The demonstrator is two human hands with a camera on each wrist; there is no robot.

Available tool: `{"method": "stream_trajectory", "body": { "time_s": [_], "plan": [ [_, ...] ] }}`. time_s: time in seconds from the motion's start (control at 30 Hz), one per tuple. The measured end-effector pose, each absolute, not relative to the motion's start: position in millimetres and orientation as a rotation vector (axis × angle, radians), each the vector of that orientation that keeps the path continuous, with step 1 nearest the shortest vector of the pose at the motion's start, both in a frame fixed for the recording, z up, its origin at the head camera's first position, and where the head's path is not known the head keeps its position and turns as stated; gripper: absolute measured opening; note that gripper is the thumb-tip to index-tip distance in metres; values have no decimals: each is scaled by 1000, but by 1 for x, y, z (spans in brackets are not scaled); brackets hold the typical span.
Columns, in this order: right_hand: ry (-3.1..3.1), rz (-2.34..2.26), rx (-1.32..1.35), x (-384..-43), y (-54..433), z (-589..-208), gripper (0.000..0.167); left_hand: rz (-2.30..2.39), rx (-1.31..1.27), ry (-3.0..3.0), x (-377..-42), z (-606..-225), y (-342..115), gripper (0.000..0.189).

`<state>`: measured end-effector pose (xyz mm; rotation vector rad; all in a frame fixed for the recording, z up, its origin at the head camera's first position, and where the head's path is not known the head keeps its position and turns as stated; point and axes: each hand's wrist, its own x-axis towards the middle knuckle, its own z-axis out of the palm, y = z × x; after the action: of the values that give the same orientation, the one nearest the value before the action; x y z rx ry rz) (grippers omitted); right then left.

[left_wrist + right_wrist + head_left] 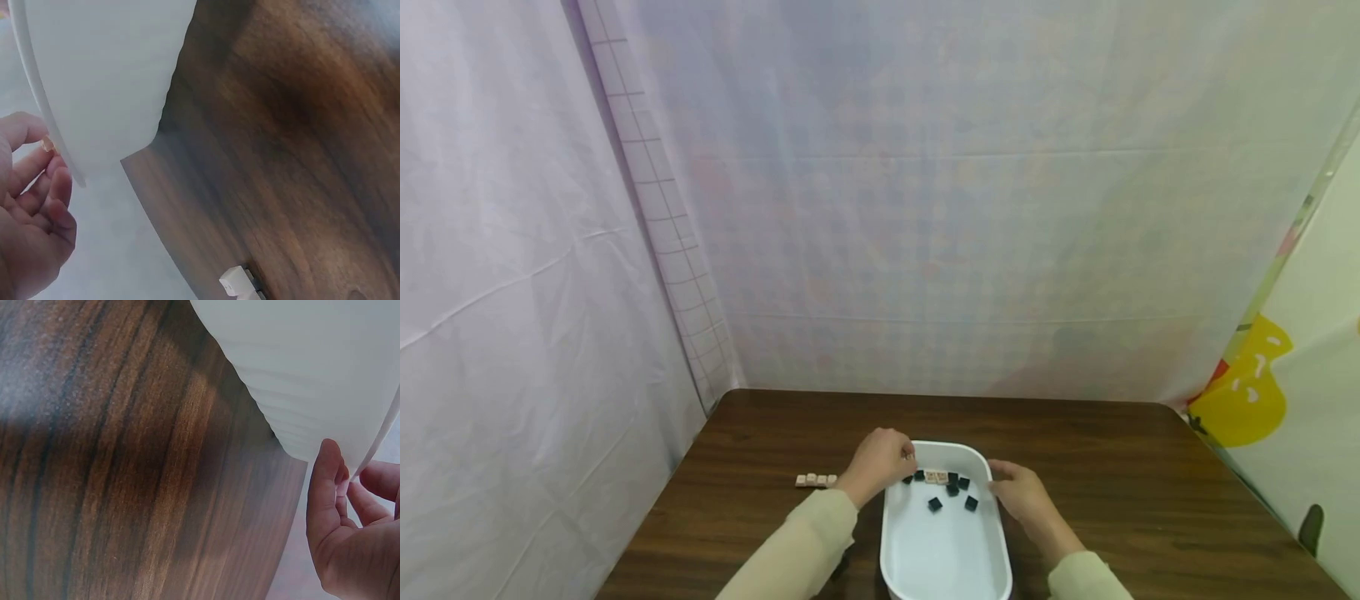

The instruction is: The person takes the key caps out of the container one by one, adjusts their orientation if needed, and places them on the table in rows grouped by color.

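Note:
In the head view a white plastic tub (946, 554) stands on the table, with several small dark-backed tiles (935, 504) and two face-up cream tiles (936, 477) with reddish marks near its far end. My left hand (880, 461) is at the tub's far left corner. Between its thumb and finger it pinches a small cream tile (47, 144), mostly hidden by the fingers, close beside the rim. My right hand (1022, 493) grips the right rim near the far end; the right wrist view shows its fingers (325, 487) on both sides of the wall.
Left of the tub, a short row of cream tiles (812, 480) with dark undersides sits on the brown wooden table (1120, 467), partly behind the left wrist. Pale cloth curtains (970, 208) hang behind the table and at both sides.

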<state>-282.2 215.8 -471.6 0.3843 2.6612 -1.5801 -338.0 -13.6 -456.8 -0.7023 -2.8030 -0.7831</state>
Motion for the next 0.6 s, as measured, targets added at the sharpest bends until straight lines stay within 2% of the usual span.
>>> {"method": "stream_trajectory", "body": {
  "time_s": [0.23,0.6],
  "plan": [
    [2626,-1615,383,-282,215,-472,44,-938,-734,-2781,-340,-460,-20,28],
    [2618,-1670,365,-284,216,-476,42,-1112,-671,-2698,-346,-459,-40,19]
  ]
}}
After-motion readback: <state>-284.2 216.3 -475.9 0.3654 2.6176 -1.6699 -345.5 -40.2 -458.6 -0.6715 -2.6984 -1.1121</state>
